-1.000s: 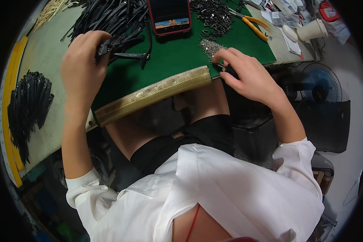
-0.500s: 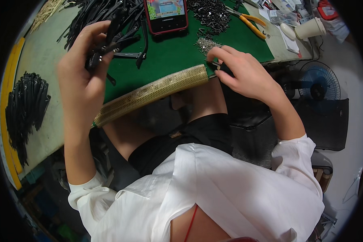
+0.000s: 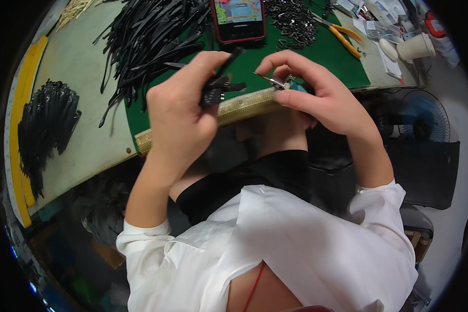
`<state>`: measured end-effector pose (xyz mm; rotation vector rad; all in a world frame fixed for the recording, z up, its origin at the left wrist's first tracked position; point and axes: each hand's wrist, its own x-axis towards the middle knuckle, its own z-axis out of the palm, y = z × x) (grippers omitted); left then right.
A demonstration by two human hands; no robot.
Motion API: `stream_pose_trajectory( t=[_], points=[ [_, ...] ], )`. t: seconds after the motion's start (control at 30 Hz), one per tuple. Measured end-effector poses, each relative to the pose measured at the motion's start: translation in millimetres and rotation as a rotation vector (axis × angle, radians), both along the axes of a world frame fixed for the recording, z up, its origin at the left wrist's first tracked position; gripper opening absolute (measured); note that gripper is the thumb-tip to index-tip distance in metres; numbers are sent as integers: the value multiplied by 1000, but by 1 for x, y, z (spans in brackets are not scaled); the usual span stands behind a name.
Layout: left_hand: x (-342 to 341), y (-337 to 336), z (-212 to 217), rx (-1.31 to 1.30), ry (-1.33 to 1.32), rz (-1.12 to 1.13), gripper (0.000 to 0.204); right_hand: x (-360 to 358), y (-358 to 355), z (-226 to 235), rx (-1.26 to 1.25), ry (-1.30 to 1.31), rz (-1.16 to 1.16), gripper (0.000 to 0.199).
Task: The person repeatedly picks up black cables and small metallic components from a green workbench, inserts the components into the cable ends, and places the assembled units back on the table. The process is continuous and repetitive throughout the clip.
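Note:
My left hand [image 3: 174, 112] is closed round several black eyeglass temples [image 3: 213, 96], with small metal hinge pieces at their ends. It is above the edge of the green mat [image 3: 247, 60], left of my right hand [image 3: 325, 96]. A slim screwdriver [image 3: 276, 83] rests between the curled thumb and fingers of my right hand, and its thin metal tip points left toward the temples. Tip and temples are apart. Beneath both hands runs a gold mesh-covered roll [image 3: 247, 106] along the table's front edge. My fingers hide part of the screwdriver's handle.
A large heap of black temples [image 3: 151, 47] lies behind my left hand, and a bundle of them [image 3: 47, 130] at far left by a yellow ruler [image 3: 23, 125]. Farther back are a phone [image 3: 239, 23], small black parts [image 3: 296, 26], orange-handled pliers [image 3: 346, 40] and a white cup [image 3: 416, 48].
My left hand has come right and nearer with the temples, closer to my right hand. The screwdriver's tip now shows more plainly. The whole view has shifted a little.

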<state>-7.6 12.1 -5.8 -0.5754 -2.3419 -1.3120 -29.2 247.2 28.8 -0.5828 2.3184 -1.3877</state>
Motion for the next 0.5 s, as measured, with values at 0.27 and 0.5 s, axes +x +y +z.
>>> stream_pose_trajectory(
  t=[0.27, 0.5],
  points=[
    [0, 3, -5, 20, -34, -5, 38, 19, -35, 4, -472, -358, -167, 36],
    [-2, 4, -7, -49, 74, 18, 41, 23, -43, 5, -542, -459, -224, 34]
  ],
)
